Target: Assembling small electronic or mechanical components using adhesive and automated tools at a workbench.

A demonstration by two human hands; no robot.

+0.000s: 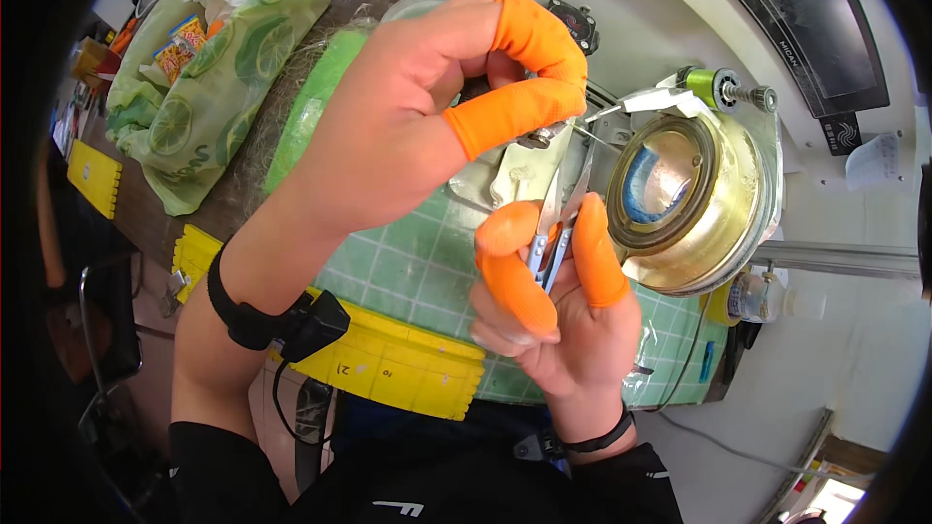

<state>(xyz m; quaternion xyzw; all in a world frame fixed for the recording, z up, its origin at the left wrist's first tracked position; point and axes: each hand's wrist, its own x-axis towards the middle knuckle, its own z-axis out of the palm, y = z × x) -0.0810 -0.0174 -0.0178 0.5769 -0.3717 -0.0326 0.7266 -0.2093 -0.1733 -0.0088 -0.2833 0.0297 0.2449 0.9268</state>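
My left hand (408,126), with orange covers on the thumb and forefinger, is raised over the work surface. Those two fingertips are pinched together. Fine thin strands show beside them, but what the pinch holds is too small to make out. Below it, my right hand (582,330), also wearing orange finger covers, grips small scissors (555,257) with blue-grey handles. Their blades stand apart and point upward, just under the left fingertips. Right of the blades is a round golden metal ring (723,223) on the machine, with blue inside its opening.
A green gridded mat (417,262) lies beneath my hands, with yellow plastic strips (388,359) along its near edge. A green patterned bag (223,78) stands at the far left. The white machine carries a dark screen panel (811,24) and a green cylinder with a knob (714,87).
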